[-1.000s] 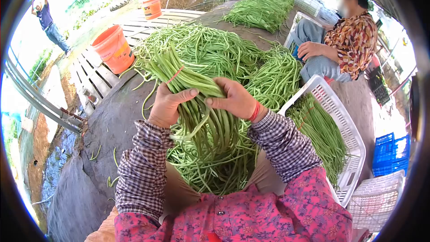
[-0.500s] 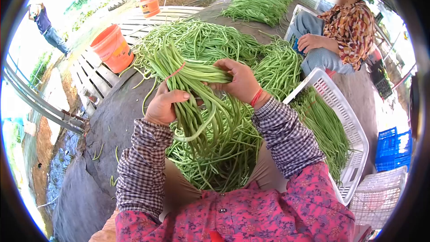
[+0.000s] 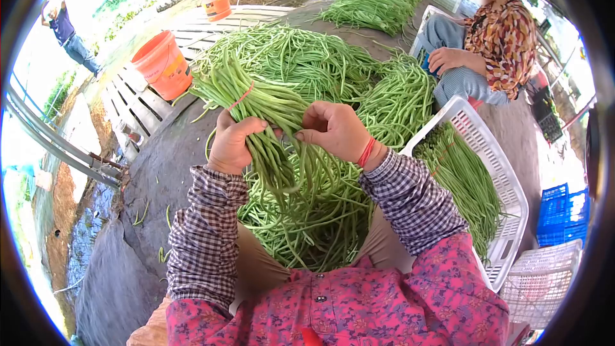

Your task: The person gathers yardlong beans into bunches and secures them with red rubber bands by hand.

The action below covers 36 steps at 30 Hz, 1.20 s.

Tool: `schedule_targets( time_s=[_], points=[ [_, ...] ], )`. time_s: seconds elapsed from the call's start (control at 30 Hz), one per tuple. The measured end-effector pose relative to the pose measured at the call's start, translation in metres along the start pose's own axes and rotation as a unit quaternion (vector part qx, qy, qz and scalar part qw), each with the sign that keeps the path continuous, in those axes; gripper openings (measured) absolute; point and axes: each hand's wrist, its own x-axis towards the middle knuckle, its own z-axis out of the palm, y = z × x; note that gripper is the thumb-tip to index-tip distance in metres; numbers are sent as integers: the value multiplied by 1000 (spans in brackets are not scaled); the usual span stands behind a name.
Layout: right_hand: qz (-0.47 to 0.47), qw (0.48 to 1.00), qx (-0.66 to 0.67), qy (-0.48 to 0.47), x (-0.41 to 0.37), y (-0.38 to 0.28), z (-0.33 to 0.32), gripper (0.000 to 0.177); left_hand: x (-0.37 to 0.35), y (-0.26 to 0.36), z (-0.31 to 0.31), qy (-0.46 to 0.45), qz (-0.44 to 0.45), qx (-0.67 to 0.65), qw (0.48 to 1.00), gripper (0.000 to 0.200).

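Observation:
A bundle of long green yard-long beans is in my left hand, whose thumb and fingers close around it. A thin red rubber band circles the bundle just above that hand. At the bundle's right side, my right hand has its thumb and forefinger pinched together on beans; the exact strands are partly hidden. A red band is on the right wrist. Below both hands lies a loose heap of beans between my knees.
A white crate with banded beans stands at my right. Larger bean piles lie ahead on dark ground cloth. Orange buckets stand on slats at left. A seated person is at right; blue crates are behind.
My right hand has shifted slightly down from the folded-over bean ends to a pinch lower at the bundle's side. The bean ends now hang looser, and the bundle has tilted a little left.

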Motion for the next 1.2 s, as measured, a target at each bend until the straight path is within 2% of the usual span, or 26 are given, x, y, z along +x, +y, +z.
schedule_targets(
  time_s=[0.03, 0.13, 0.23, 0.27, 0.37, 0.4, 0.5, 0.53, 0.63, 0.73, 0.77, 0.83, 0.87, 0.97, 1.0, 1.1, 1.13, 1.2],
  points=[
    [0, 999, 37, -7, 1, 2, 0, 29, 0, 0, -1, -1, 4, 13, 1000, 45],
    [88, 983, 143, -72, -1, -11, -12, 27, 0, 0, -4, -5, 30, 69, 997, 43],
    [31, 973, 166, -160, -10, -22, -9, 24, -3, 2, -2, 26, 26, 81, 996, 44],
    [-21, 986, 58, -155, -11, -24, -11, 22, -4, 1, -5, 13, 33, 94, 995, 45],
    [4, 999, -37, 26, -2, -10, -14, 24, -2, -1, -8, 14, 45, 86, 995, 45],
    [-24, 998, -11, 55, 1, -4, -12, 25, -2, 0, -8, 2, 37, 87, 996, 45],
    [-73, 994, -66, 40, -2, 3, 1, 24, 0, -4, -7, 13, 52, 112, 992, 44],
    [-100, 986, -116, 63, -2, 4, 5, 25, 0, -2, -2, 11, 48, 100, 994, 39],
    [-117, 983, -113, 88, 0, 10, 12, 25, 1, -3, -3, 2, 61, 126, 990, 38],
    [-81, 983, -134, 100, -3, -6, 7, 22, -1, 1, -1, -9, 59, 136, 989, 36],
    [-40, 997, -60, 33, -5, -11, 7, 22, -2, 0, -3, 2, 61, 134, 989, 36],
    [43, 990, 91, -99, -10, -18, 8, 23, -2, -2, -6, 22, 62, 130, 989, 38],
    [135, 962, 214, -102, -10, -18, 13, 25, -1, -2, -7, 18, 62, 124, 990, 39],
    [185, 956, 222, -43, -4, -14, 7, 26, -3, -2, -8, 10, 59, 108, 992, 43],
    [197, 968, 153, -32, -3, -17, 5, 29, -4, -2, -7, 12, 59, 107, 992, 44],
    [87, 993, -83, -6, -2, -1, 8, 36, -4, -4, -7, 6, 69, 122, 990, 45],
    [21, 997, -48, 49, -2, 6, 15, 44, -4, -4, -7, 4, 71, 124, 990, 45],
    [55, 998, 15, 34, -3, 9, 15, 43, -4, -4, -6, 3, 80, 118, 990, 41]
  ],
)
